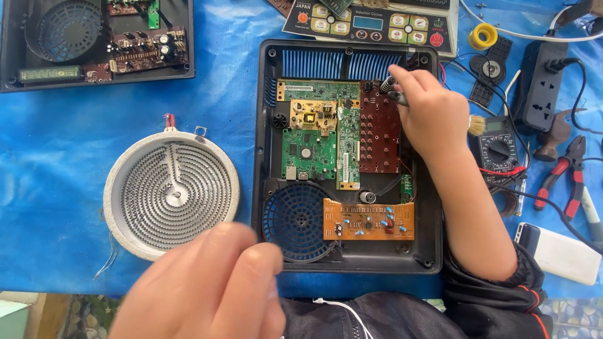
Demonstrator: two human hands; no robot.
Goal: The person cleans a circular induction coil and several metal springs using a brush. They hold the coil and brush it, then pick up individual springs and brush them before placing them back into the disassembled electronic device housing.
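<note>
Head view showed the right hand (430, 110) pinching a tool (394, 95) over the casing (433, 226) — left hand (207, 285) blurred, fingers curled loosely, holding nothing.

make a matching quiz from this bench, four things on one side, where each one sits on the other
Things:
1. round heating coil
2. orange circuit board
3. pliers with red handles
4. yellow spool

Places:
A. top right on the blue sheet
B. far right, beside the multimeter
C. left of the black casing
D. inside the casing, bottom edge

Pairs: 1-C, 2-D, 3-B, 4-A
</note>
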